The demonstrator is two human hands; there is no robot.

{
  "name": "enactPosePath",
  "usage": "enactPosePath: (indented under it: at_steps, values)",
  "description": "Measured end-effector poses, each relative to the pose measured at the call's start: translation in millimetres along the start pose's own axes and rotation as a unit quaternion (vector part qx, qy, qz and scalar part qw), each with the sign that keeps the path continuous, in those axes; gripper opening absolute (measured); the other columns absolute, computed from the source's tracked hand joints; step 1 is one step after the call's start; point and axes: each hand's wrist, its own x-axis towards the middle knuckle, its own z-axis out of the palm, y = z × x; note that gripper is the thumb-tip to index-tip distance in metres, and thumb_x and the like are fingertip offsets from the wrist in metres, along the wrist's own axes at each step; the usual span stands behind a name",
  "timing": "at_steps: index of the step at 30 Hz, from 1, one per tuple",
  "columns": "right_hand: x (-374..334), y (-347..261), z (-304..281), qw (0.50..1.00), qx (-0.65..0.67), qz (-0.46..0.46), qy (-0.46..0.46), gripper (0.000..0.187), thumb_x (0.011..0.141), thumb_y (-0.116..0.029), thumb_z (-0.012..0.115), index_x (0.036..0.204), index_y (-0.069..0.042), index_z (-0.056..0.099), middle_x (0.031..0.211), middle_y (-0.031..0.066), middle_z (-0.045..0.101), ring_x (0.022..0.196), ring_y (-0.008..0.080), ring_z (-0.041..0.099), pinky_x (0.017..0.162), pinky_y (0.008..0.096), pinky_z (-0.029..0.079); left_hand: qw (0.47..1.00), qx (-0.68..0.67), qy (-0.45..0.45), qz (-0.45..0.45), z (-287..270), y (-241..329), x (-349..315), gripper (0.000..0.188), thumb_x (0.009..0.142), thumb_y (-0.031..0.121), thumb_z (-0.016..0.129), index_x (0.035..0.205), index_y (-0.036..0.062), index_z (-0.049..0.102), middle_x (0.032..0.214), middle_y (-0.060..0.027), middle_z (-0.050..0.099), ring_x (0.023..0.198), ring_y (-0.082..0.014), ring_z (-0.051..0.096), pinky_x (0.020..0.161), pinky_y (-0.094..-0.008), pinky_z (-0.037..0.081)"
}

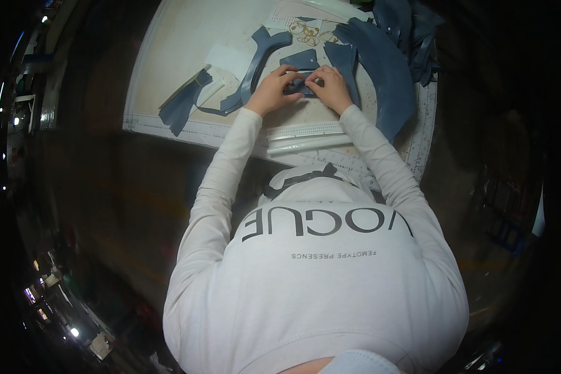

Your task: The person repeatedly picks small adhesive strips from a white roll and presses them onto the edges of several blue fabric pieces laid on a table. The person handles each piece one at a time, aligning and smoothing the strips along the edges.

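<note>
Nearest me is a white shirt (318, 283). I see the left hand (271, 91) arched wide and the right hand (331, 88) narrowed over a blue-grey panel (298, 87) between them; whether they pinch, I can't tell. It seems unfinished; the curved stack (385, 78) right of the right hand lies untouched.

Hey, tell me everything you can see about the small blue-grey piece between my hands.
The small blue-grey piece is at the pale tabletop, between your left hand and right hand, fingers of both at it. It looks like thin, smooth sheet material, perhaps fabric or leather, with a dark lower edge. Your fingers cover its ends, so its full outline and number of layers can't be made out.
</note>
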Motion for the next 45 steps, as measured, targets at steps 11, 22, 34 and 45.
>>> enactPosePath:
  at_steps: [11,22,34,45]
  values:
    - [3.6,-11.1,-6.3,0.989,-0.128,-0.046,0.060,0.005,0.074,-0.012,0.072,0.076,-0.009,0.069,0.091,0.0013,0.059,0.094,0.0212,0.056,0.076,0.0353,0.052,0.999,-0.016,-0.047,0.012,-1.5,-15.9,7.4,0.038,0.073,0.013,0.078,0.108,0.0079,0.065,0.098,-0.0091,0.065,0.076,-0.0213,0.064,0.072,-0.0322,0.053]
    - [-8.3,-6.7,-1.0,0.996,-0.058,-0.072,0.008,0.007,0.072,-0.009,0.074,0.078,-0.010,0.071,0.087,0.0010,0.058,0.095,0.0221,0.056,0.080,0.0351,0.050,0.999,0.007,-0.026,0.025,-0.8,-13.5,6.2,0.038,0.072,0.018,0.081,0.105,0.0078,0.065,0.093,-0.0090,0.067,0.075,-0.0226,0.064,0.067,-0.0296,0.052]
    - [-0.8,-9.0,-3.0,0.998,0.065,0.024,-0.001,0.035,0.076,-0.005,0.067,0.110,-0.014,0.062,0.081,0.0019,0.067,0.080,0.0248,0.062,0.071,0.0379,0.052,1.000,-0.005,0.005,0.016,1.5,-10.7,1.8,0.033,0.073,0.018,0.078,0.102,0.0076,0.068,0.095,-0.0116,0.066,0.074,-0.0234,0.065,0.066,-0.0305,0.053]
    - [1.0,-12.3,-2.4,0.995,-0.060,0.008,0.075,0.028,0.077,-0.008,0.065,0.104,-0.017,0.064,0.076,-0.0008,0.065,0.080,0.0238,0.061,0.068,0.0392,0.052,0.996,0.081,0.014,0.044,10.2,-10.7,1.0,0.029,0.070,0.022,0.078,0.094,0.0097,0.068,0.095,-0.0090,0.064,0.086,-0.0285,0.064,0.075,-0.0358,0.053]
